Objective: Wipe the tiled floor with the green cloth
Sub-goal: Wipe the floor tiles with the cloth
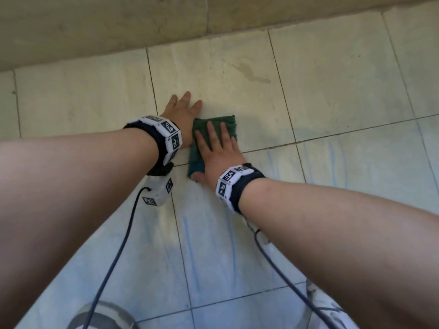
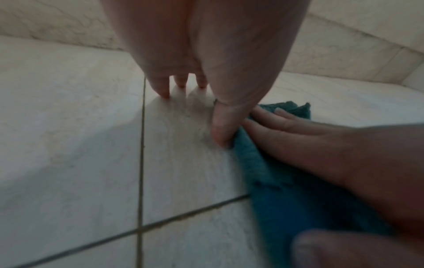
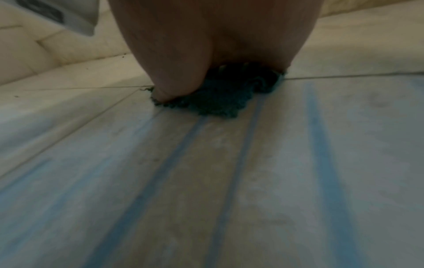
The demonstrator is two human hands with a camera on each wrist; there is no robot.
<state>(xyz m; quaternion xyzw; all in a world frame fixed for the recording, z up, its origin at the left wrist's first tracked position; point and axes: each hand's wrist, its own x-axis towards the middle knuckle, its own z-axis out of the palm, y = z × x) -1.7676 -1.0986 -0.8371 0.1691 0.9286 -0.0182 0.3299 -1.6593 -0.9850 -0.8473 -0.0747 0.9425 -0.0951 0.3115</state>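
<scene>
A folded green cloth lies flat on the pale tiled floor, across a grout line. My right hand presses down on it with straight, spread fingers. The thumb sits at the cloth's near corner. Just left of the cloth, my left hand rests flat on the bare tile with fingers extended. In the left wrist view the left thumb touches the cloth's left edge beside the right hand. The right wrist view shows the cloth bunched under the palm.
A low beige wall runs along the far edge of the floor. Blue streaks mark the near tiles. A dark smudge lies on the tile beyond the cloth. A round metal object sits at the bottom left, cables trailing from both wrists.
</scene>
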